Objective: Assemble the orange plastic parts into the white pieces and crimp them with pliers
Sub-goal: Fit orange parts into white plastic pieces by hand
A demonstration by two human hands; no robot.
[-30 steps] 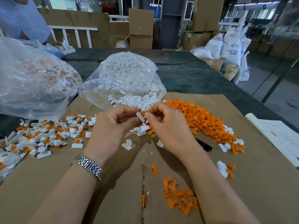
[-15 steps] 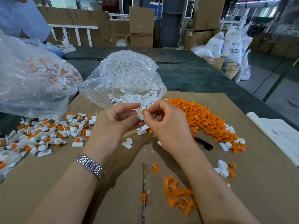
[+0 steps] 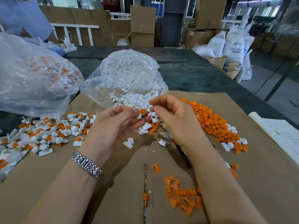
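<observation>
1. The left hand (image 3: 113,126) pinches a white piece (image 3: 141,113) between thumb and fingertips, and an orange insert shows round and bright in its top.
2. The right hand (image 3: 176,120) sits just beside it, fingers loosely curled with the tips up near the piece; whether they actually touch it I cannot tell, and nothing is clearly gripped in that hand.
3. A silver watch band (image 3: 86,164) wraps the left wrist.
4. Directly beyond the fingers, loose white pieces spill from the mouth of a clear bag (image 3: 126,75) onto the brown cardboard sheet (image 3: 48,183).
5. Off to the right runs a long heap of orange parts (image 3: 213,120), with a few white ones mixed in at its near end.
6. To the left lies a spread of assembled pieces (image 3: 40,135), white with orange showing, and behind it a second, bigger plastic bag (image 3: 32,75) holding more of the same.
7. Down between the forearms sits a small cluster of orange parts (image 3: 182,196).
8. A dark, slim tool (image 3: 183,156) lies under the right wrist, mostly hidden.
9. A printed paper sheet (image 3: 281,135) rests at the far right edge.
</observation>
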